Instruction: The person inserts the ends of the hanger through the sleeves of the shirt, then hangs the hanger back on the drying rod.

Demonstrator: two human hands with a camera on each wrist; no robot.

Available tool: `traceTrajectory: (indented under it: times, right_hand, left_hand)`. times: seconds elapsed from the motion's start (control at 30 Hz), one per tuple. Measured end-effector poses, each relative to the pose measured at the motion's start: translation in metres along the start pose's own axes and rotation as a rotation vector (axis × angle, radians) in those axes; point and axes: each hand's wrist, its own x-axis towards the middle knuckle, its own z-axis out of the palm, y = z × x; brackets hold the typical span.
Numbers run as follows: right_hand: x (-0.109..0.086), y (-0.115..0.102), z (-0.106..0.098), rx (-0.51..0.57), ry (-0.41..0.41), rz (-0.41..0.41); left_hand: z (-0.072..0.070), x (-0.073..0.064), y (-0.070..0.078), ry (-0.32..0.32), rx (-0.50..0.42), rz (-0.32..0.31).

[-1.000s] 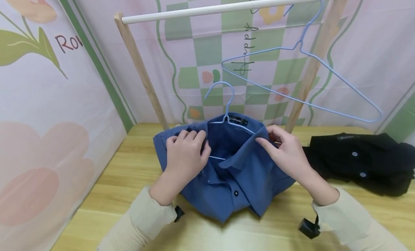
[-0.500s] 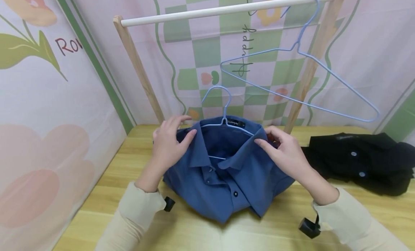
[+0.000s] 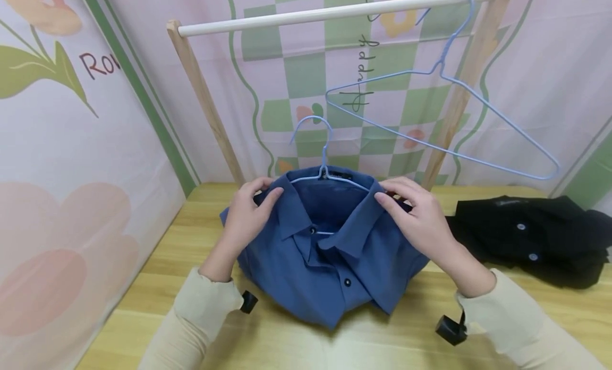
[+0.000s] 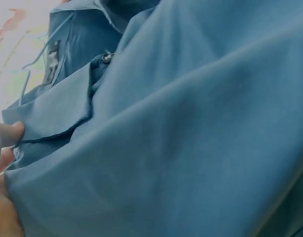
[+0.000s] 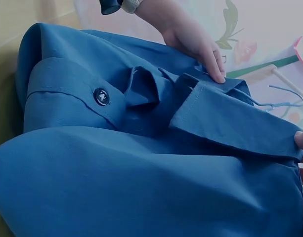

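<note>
Plainly, the left hand (image 3: 245,216) and right hand (image 3: 422,216), apart, pinch the collar (image 3: 360,221) of the blue button-up shirt (image 3: 294,274) at ten and two o'clock (probably keeping it squared over the inserted light-blue wire hanger (image 3: 324,160)); the shirt sits at six o'clock from the white rail (image 3: 339,12).

A pale yellow-brown wood-grain table (image 3: 158,285) carries 1 dark blue collared fabric shirt (image 3: 320,277), its lower part bunched on the surface, and, to the right, 1 folded black fabric garment (image 3: 554,237) showing 2 pale round buttons (image 3: 521,226).
</note>
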Motion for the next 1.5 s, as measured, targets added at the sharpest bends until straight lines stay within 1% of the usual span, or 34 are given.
traceTrajectory:
  times: [0.1,0.23,0.27,0.33,0.4,0.43,0.53,0.63,0.73,0.8,0.87,0.93,1.17,1.37,1.5]
  right_hand:
    - [0.000,-0.002,0.003,-0.059,0.020,-0.105]
    - [0.000,0.000,0.006,-0.235,0.036,-0.282]
    - [-0.001,0.001,0.006,-0.279,0.037,-0.313]
    - [-0.001,0.003,0.003,-0.343,0.026,-0.334]
    - [-0.001,0.006,-0.002,-0.364,-0.006,-0.300]
    - [-0.001,0.007,-0.006,-0.366,-0.030,-0.265]
    - [-0.001,0.011,-0.017,-0.345,-0.115,-0.122]
    - [-0.001,0.014,-0.030,-0.292,-0.217,0.027]
    - [-0.002,0.015,-0.042,-0.204,-0.319,0.159]
    - [-0.002,0.016,-0.048,-0.149,-0.364,0.221]
    - [-0.002,0.017,-0.050,-0.105,-0.390,0.260]
    - [-0.003,0.018,-0.050,-0.085,-0.389,0.264]
    - [-0.005,0.017,-0.051,-0.085,-0.327,0.218]
    - [-0.006,0.016,-0.050,-0.069,-0.226,0.170]
    - [-0.006,0.015,-0.051,-0.065,-0.160,0.166]
  left_hand:
    - [0.001,0.000,0.000,0.053,-0.021,0.009]
    - [0.000,-0.001,-0.001,0.091,-0.065,0.016]
    - [0.000,-0.001,-0.001,0.096,-0.073,0.019]
    - [-0.001,0.000,-0.002,0.098,-0.083,0.025]
    - [-0.002,0.000,-0.002,0.101,-0.085,0.030]
    - [-0.003,0.000,-0.003,0.103,-0.085,0.032]
    - [-0.005,0.000,-0.004,0.108,-0.086,0.034]
    - [-0.007,0.001,-0.004,0.106,-0.089,0.025]
    - [-0.008,0.000,-0.005,0.096,-0.096,0.010]
    - [-0.008,0.000,-0.006,0.092,-0.100,0.004]
    - [-0.009,-0.001,-0.007,0.092,-0.100,0.001]
    - [-0.009,-0.001,-0.008,0.095,-0.097,0.001]
    - [-0.007,0.004,-0.009,0.112,-0.075,-0.015]
    - [-0.002,0.012,-0.008,0.128,-0.086,-0.028]
    - [-0.001,0.015,-0.009,0.154,-0.092,-0.003]
